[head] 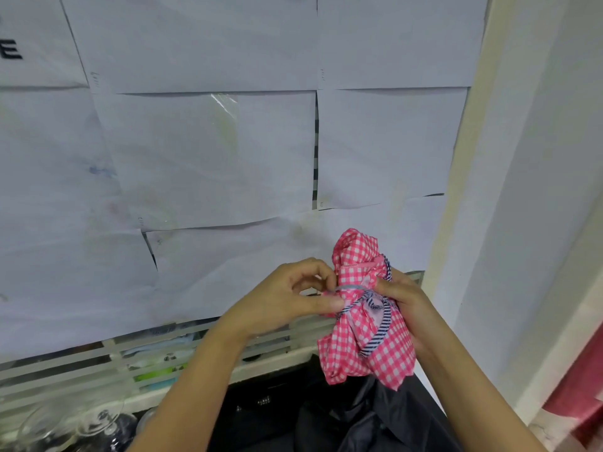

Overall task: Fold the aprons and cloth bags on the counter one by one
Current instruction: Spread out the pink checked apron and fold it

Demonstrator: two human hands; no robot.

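A pink-and-white checked apron with navy striped trim is bunched into a bundle and held up in the air right of centre. A thin pale band runs round its middle. My right hand grips the bundle from the right side. My left hand pinches the band at the bundle's left edge between thumb and fingers. Dark cloth lies on the counter below the bundle.
White paper sheets cover the wall ahead. A slatted white rail runs along the counter's back. Clear glassware stands at the bottom left. A cream wall edge rises on the right, with red fabric at the far right.
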